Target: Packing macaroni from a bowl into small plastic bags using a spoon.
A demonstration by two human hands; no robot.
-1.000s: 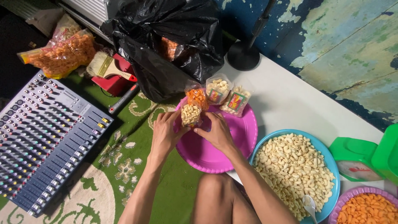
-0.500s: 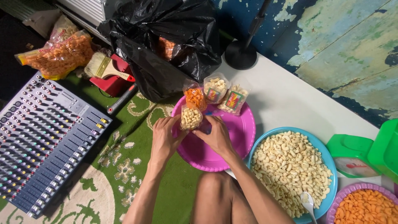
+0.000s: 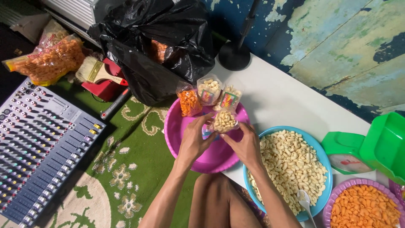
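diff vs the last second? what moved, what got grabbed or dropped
Both hands, left hand and right hand, drew the small packet of pale snacks slightly back from the row of three packets toward the middle of the pink basin. The grip is unchanged; nothing was let go. The three packets, blue bowl, black bag and mixer stayed put.
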